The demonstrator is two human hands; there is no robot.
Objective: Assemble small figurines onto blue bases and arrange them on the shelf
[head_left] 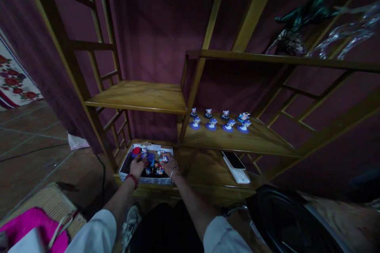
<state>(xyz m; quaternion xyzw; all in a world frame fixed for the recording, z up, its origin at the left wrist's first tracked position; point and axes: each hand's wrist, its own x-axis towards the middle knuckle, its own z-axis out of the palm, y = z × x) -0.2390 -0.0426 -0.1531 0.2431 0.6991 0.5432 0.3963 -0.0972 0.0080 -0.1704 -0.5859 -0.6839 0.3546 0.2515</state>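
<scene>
A shallow box [125,166] with white inner walls and patterned sides sits on the lowest shelf, holding several small figurines and coloured round bases. Inside its left half is my left hand [137,166], fingers down among the pieces; what lies under the fingertips is hidden. At the box's right end, my right hand [170,163] has its fingers around a small figurine [164,159] with blue-purple hair. Between both hands lie other figurines [157,168] and a blue round base [151,157]. A red round piece [135,151] rests in the back left corner.
Two rows of figurines [211,124] stand on the middle right shelf [237,141]. A phone [233,161] and a white device [241,176] lie lower right. Glass ornaments [344,33] occupy the upper shelf. A black stool seat [285,221] is at right, a woven stool [49,201] at left.
</scene>
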